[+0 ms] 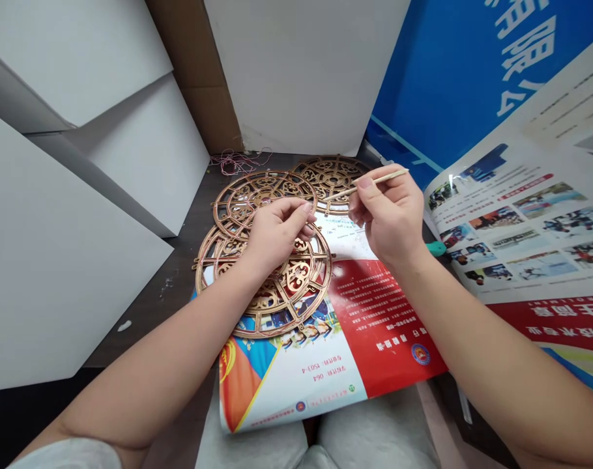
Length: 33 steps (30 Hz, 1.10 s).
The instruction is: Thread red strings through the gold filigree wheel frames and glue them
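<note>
My right hand (394,218) pinches a thin wooden stick (343,193), its pointed end aimed left towards my other hand. My left hand (279,228) is closed, thumb against fingertips, above a round openwork wooden disc (277,324). Whatever those fingers hold, if anything, is too small to make out. The disc is brown-gold with ribs, rings and scrollwork cut through it. Two similar pieces lie behind: a second disc (223,198) overlapping the front one, and a darker third disc (333,163) at the back. My left hand and forearm hide part of the front disc.
A printed poster sheet (389,339) lies under the discs and hangs over the front edge. Tangled pink thread (235,161) rests on the dark table (179,267). White panels (306,71) stand at the left and back. A blue board (423,78) and an open brochure (531,221) rise at right.
</note>
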Each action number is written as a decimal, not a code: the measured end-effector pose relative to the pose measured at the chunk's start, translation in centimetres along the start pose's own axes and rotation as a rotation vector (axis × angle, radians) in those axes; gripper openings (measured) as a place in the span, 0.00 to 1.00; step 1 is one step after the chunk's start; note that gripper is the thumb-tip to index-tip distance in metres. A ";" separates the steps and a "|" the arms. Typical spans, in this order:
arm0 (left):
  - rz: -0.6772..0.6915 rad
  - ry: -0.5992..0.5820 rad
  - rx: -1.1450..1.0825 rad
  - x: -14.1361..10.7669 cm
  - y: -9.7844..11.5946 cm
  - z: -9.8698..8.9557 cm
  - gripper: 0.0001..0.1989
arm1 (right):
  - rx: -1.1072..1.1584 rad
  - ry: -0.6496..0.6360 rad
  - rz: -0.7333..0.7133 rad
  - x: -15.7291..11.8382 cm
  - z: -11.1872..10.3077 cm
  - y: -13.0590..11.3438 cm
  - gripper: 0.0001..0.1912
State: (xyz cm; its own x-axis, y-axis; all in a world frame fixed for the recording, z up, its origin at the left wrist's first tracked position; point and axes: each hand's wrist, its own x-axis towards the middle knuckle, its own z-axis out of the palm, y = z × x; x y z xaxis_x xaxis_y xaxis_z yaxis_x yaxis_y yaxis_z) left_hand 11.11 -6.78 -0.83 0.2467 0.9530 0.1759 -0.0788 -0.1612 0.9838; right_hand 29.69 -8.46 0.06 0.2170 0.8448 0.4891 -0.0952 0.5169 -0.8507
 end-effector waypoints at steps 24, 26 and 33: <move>-0.063 -0.087 -0.159 -0.1 0.1 0.4 0.03 | -0.028 -0.169 -0.052 -0.5 0.5 0.0 0.17; -0.059 -0.093 -0.172 -0.1 0.0 0.4 0.02 | -0.037 -0.165 -0.049 -0.4 0.4 0.0 0.18; -0.067 -0.086 -0.178 -0.1 0.2 0.5 0.02 | -0.075 -0.139 -0.034 -0.2 0.3 0.1 0.21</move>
State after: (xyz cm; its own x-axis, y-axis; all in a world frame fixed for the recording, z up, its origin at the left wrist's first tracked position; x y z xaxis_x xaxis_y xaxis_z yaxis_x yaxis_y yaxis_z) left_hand 11.53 -7.03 -0.65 0.3380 0.9335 0.1201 -0.2274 -0.0428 0.9729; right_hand 29.33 -8.57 -0.08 0.0816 0.8406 0.5355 -0.0160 0.5384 -0.8426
